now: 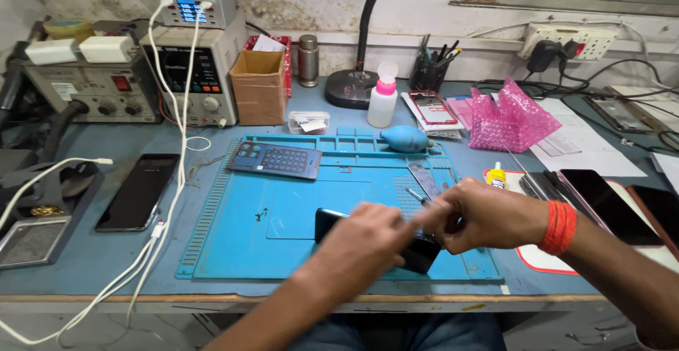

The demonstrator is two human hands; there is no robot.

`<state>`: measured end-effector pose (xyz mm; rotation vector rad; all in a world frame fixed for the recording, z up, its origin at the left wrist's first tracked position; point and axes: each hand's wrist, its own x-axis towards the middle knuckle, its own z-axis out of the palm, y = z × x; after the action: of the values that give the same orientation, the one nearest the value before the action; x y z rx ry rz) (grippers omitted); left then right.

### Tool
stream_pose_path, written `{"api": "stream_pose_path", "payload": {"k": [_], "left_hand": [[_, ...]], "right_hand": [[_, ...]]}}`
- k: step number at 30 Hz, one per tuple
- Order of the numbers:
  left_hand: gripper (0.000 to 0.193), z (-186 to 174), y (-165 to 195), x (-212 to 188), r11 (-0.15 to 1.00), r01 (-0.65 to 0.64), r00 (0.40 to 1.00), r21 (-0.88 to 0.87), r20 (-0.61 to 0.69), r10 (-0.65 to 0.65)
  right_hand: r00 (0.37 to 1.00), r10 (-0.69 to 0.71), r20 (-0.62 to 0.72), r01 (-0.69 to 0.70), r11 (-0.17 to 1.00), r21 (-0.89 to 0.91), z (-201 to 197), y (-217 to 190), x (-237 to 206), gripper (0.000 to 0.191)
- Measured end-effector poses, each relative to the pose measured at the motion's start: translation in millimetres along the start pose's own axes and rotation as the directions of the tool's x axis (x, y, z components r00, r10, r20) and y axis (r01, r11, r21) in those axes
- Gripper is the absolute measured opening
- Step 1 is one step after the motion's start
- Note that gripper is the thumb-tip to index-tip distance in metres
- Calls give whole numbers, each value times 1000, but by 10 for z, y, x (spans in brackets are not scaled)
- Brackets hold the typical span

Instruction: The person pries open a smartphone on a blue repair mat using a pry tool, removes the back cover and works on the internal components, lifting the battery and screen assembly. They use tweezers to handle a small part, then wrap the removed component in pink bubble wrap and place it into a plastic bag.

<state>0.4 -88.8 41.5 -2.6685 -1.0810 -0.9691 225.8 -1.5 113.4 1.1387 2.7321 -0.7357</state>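
The surface [92, 259] carries a blue work mat [283, 217], and on its near edge lies a dark phone [417, 252], mostly covered. The left hand [368, 234] presses down on the phone, fingers curled. The right hand [481, 217] pinches a thin metal tool [417, 195] over it. Best done, I'd judge, with the phone pinned flat and light, shallow pressure from the tool.

Single head view, looking down, close over blue mat [233, 252].
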Motion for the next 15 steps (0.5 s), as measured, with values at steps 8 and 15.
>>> {"api": "stream_pose_path", "payload": {"k": [8, 15], "left_hand": [[43, -267, -497, -365, 710, 528, 842, -467, 180, -508], [41, -47, -509, -448, 578, 453, 845, -679, 121, -520]], "right_hand": [[994, -48, 102, 51, 998, -28, -112, -374, 164, 18], [987, -150, 64, 159, 973, -168, -98, -657, 551, 20]]}}
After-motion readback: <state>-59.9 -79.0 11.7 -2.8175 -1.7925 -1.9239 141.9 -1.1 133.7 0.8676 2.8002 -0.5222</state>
